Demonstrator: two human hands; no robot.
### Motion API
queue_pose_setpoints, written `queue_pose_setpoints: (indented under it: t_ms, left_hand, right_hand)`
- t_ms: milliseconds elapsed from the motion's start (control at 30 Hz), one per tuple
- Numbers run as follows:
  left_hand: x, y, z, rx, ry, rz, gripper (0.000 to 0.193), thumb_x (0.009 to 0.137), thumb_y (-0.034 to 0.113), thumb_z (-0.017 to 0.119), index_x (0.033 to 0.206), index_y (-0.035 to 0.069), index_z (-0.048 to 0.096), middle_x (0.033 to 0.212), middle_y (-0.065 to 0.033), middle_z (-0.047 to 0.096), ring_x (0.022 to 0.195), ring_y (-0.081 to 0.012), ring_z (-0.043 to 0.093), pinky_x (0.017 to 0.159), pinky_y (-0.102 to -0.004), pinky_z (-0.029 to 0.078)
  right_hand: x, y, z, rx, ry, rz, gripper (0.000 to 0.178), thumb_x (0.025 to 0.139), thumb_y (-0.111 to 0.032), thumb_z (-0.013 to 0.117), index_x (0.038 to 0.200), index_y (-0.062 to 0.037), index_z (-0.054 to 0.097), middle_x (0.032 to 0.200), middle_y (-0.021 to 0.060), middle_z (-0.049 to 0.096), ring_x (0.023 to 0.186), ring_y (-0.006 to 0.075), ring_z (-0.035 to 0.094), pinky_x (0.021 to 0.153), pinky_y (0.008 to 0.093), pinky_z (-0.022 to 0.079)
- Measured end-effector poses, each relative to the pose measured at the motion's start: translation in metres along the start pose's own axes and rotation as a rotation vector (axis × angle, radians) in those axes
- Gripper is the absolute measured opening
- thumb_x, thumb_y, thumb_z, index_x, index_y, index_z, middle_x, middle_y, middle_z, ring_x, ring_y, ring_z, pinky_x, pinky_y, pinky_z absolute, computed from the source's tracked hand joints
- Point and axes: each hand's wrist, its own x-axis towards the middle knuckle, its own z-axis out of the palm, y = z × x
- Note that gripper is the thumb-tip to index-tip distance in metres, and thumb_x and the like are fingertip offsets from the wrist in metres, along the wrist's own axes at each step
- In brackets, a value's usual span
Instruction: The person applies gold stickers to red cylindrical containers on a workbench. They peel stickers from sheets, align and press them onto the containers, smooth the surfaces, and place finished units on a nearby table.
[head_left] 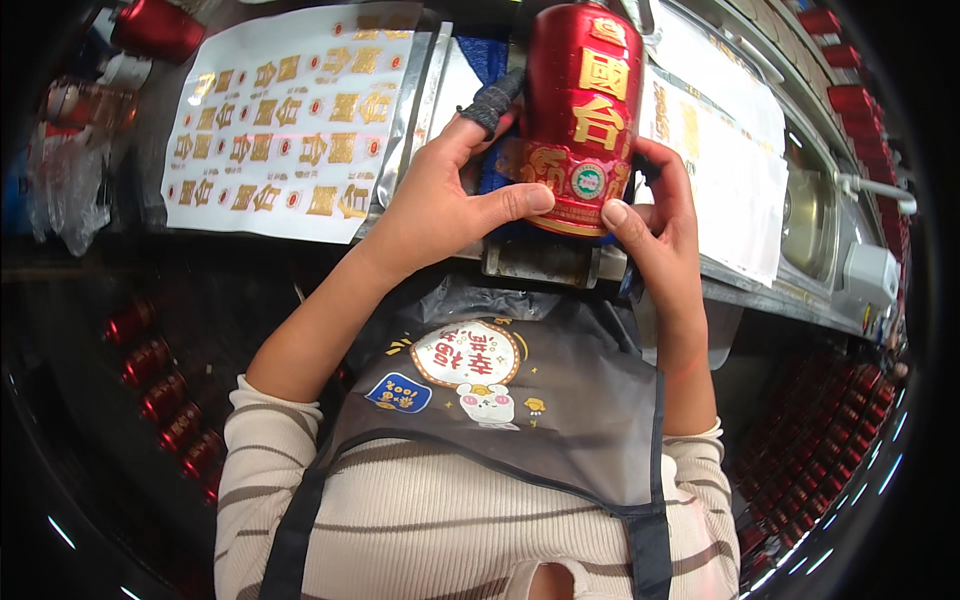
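Note:
Between my two hands is a glossy red bottle [560,110] with large gold characters and a round green-and-white sticker near its base. My left hand [450,190] grips its left side, the thumb pressed on the lower front and a dark wrap around the index finger. On the right, my right hand [660,215] holds the lower edge, thumb on the front and the other fingers bent around the side, partly hidden. Blue cloth [490,165] shows behind and under the bottle. To the left lies a white sheet [285,120] with rows of gold character decals and small red seals.
More white sheets [735,190] lie on the bench to the right, before a metal basin [808,220]. Another red bottle [158,28] lies at the far left, above a clear plastic bag [70,190]. Rows of red bottles [830,450] stand low on the right, several more [165,390] low on the left.

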Motion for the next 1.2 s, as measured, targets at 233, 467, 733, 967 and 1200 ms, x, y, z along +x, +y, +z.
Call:
queue_pose_setpoints:
  t_ms: [233,467,733,967,1200]
  left_hand:
    - [0.002,0.002,0.000,0.008,0.034,0.028,0.086,0.079,0.027,0.087,0.145,-0.005,0.042,0.139,-0.0166,0.054,0.133,-0.0222,0.048,0.113,-0.0369,0.036]
    - [0.004,0.007,0.005,-0.008,0.010,0.030,0.089,0.079,0.025,0.087,0.148,-0.003,0.038,0.141,-0.0157,0.053,0.132,-0.0210,0.049,0.113,-0.0362,0.036]
    - [0.000,0.009,0.001,-0.049,-0.018,-0.031,0.090,0.082,0.021,0.084,0.151,-0.003,0.033,0.148,-0.0159,0.046,0.139,-0.0227,0.041,0.117,-0.0377,0.030]
    - [-0.001,0.005,0.001,-0.106,-0.001,-0.087,0.087,0.081,0.020,0.085,0.149,-0.005,0.036,0.144,-0.0159,0.050,0.135,-0.0224,0.046,0.115,-0.0369,0.035]
    - [-0.001,0.004,0.002,0.027,0.010,-0.016,0.085,0.081,0.023,0.085,0.148,-0.004,0.039,0.145,-0.0162,0.049,0.137,-0.0233,0.044,0.115,-0.0372,0.034]
  right_hand:
    - [0.006,0.002,-0.010,0.108,-0.033,0.022,0.051,0.091,-0.013,0.069,0.136,-0.0010,0.048,0.129,0.0126,0.054,0.086,0.0081,0.064,0.078,0.0221,0.052]
    - [0.008,0.013,-0.011,0.094,-0.005,-0.016,0.051,0.089,-0.018,0.074,0.132,-0.0017,0.051,0.128,0.0125,0.055,0.074,0.0033,0.058,0.065,0.0184,0.048]
    - [0.017,-0.008,-0.033,0.710,0.470,0.284,0.027,0.095,-0.018,0.058,0.115,-0.0018,0.064,0.092,0.0048,0.064,0.061,0.0111,0.057,0.054,0.0230,0.045]
    - [-0.012,-0.030,0.030,-0.327,0.206,-0.463,0.030,0.082,-0.006,0.069,0.110,-0.0009,0.059,0.095,0.0114,0.062,0.085,0.0238,0.064,0.076,0.0329,0.052]
    - [-0.026,-0.006,0.003,0.075,0.425,-0.223,0.030,0.085,-0.001,0.075,0.111,0.0015,0.061,0.100,0.0059,0.063,0.090,0.0108,0.060,0.080,0.0242,0.051]
